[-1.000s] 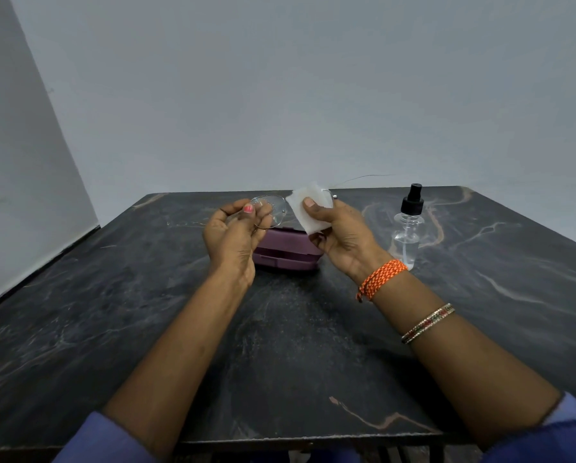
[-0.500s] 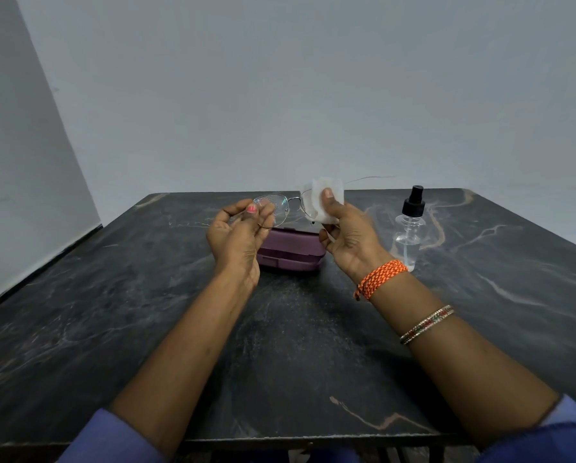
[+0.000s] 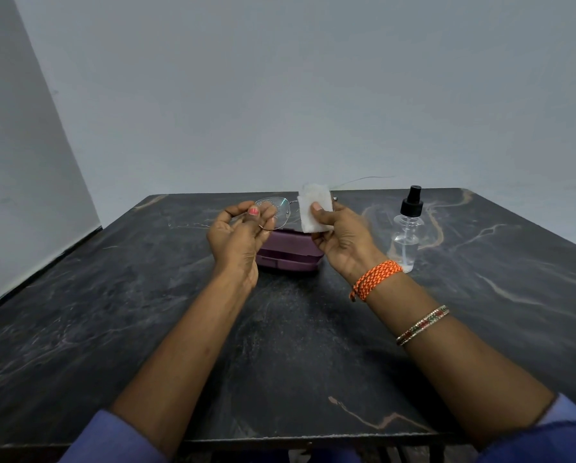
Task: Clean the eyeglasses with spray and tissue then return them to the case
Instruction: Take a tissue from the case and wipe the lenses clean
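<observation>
My left hand (image 3: 238, 240) pinches the glasses (image 3: 275, 212) by the outer rim of one lens, fingers curled round the thin wire frame, holding them up above the counter (image 3: 280, 345). My right hand (image 3: 341, 235) has the tissue (image 3: 314, 212) folded over the other lens, thumb pressing on the near face and the fingers curled behind it, so that lens is hidden from me. One temple arm sticks out past the tissue toward the wall. The case (image 3: 288, 253) lies on the counter just below both hands, and the bottle (image 3: 407, 228) stands upright to the right of my right wrist, near but apart.

I judge I am mid-wipe on the covered lens. To do it well I should keep the tissue sandwiched on both faces and rub in small circles from the middle outward, with light pressure, since this frame looks thin and would bend easily. My left grip ought to stay on the rim, not on the glass, or I will smear the bare lens. That lens shows specks, droplets I think, so it needs its turn next. I would keep the work over the case, so a slip means a short fall.
</observation>
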